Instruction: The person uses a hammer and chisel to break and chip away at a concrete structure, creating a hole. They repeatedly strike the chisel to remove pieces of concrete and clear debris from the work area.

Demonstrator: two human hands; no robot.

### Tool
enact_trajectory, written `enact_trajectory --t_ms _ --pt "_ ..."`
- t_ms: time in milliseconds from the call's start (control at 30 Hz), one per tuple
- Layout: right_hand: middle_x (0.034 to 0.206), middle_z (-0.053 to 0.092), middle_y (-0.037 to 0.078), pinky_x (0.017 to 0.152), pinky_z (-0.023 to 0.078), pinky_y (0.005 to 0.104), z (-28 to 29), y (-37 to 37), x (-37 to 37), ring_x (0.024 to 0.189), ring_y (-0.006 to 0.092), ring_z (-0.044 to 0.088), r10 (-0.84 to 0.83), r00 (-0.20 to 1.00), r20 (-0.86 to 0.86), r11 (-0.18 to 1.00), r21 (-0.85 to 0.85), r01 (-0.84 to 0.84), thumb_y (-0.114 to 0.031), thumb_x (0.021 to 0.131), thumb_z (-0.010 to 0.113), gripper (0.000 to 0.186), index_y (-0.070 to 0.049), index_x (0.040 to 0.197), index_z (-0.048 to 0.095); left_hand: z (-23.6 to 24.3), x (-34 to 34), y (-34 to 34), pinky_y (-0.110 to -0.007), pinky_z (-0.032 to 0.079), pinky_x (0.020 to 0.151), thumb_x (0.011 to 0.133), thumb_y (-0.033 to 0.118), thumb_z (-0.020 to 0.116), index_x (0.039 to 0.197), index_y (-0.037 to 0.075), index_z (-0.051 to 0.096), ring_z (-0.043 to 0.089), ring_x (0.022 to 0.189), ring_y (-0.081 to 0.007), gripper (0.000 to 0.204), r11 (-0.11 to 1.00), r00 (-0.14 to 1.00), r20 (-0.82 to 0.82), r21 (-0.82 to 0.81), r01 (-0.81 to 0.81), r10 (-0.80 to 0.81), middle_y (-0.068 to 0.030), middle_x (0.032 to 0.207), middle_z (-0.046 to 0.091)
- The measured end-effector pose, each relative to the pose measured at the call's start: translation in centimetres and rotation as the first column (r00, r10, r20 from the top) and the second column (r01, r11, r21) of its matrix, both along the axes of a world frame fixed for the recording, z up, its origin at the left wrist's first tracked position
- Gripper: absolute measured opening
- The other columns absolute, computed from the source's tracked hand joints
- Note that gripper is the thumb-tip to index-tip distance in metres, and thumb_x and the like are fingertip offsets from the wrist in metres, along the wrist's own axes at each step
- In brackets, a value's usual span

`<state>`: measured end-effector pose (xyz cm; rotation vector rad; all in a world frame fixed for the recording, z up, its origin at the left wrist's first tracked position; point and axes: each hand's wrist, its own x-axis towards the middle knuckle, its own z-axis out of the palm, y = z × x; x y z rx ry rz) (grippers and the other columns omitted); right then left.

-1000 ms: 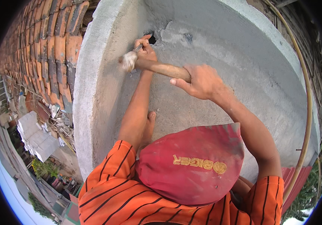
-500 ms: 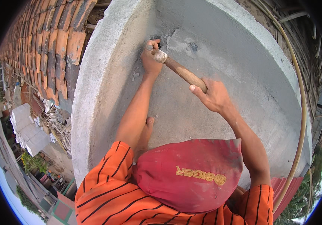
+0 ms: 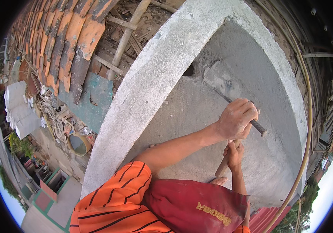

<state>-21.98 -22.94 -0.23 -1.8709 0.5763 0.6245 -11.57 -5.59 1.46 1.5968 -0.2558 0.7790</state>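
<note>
My left hand (image 3: 235, 118) is closed around a dark metal chisel (image 3: 222, 94), held diagonally, one end pointing toward the rough patch (image 3: 219, 75) beside a dark hole (image 3: 188, 70) in the grey concrete. Just below it, my right hand (image 3: 234, 154) grips a wooden hammer handle (image 3: 223, 166); the hammer's head is hidden behind my left hand. A bare foot (image 3: 218, 181) shows beyond the red cap (image 3: 191, 200) on my head.
A thick concrete rim (image 3: 135, 108) surrounds the work. Left are broken clay roof tiles (image 3: 65, 46), wooden poles (image 3: 135, 19), a teal sheet (image 3: 96, 101) and, lower, debris with a round container (image 3: 79, 144). A yellowish hose (image 3: 308, 101) arches along the right.
My left hand has pulled back from the hole, moving right and down with the chisel. My right hand has lowered the hammer beneath it, turning it more upright. The view has swung too.
</note>
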Motion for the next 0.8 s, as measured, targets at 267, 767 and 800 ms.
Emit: enact_trajectory --t_ms 267,767,800 --pt "0.063 0.053 0.004 0.047 0.044 0.0277 -0.9 3.5 -1.3 0.051 0.0127 0.052 -0.157 0.978 -0.138 0.984 0.069 0.167 -0.038 0.087 0.066 0.039 -0.001 0.09 0.052 -0.8 3.5 0.8 -0.034 0.035 0.057 0.072 0.013 0.058 0.068 0.01 0.047 0.04 0.059 -0.0181 0.012 0.996 0.981 -0.191 -0.084 0.007 -0.023 -0.0029 0.061 0.041" --pt "0.077 0.055 0.007 0.056 0.047 0.0293 -0.9 4.7 -0.7 0.062 0.0152 0.056 -0.072 0.993 -0.097 0.997 -0.045 0.068 -0.015 0.078 0.057 0.041 0.005 0.113 0.049 2.2 5.5 2.5 -0.034 0.032 0.041 0.088 0.023 0.061 0.05 0.013 0.042 0.036 0.036 -0.0162 0.044 0.996 0.951 -0.307 -0.086 0.0 -0.027 -0.0012 0.042 0.036" --pt "0.077 0.055 0.007 0.056 0.048 0.0293 -0.9 4.8 -0.6 0.061 0.0149 0.056 -0.066 0.994 -0.09 0.996 -0.062 0.06 -0.013 0.078 0.058 0.039 0.004 0.112 0.049 2.5 5.8 2.7 -0.034 0.031 0.039 0.089 0.023 0.06 0.049 0.013 0.041 0.035 0.035 -0.0158 0.045 0.996 0.966 -0.256 -0.072 -0.047 0.027 -0.0009 0.041 0.035"
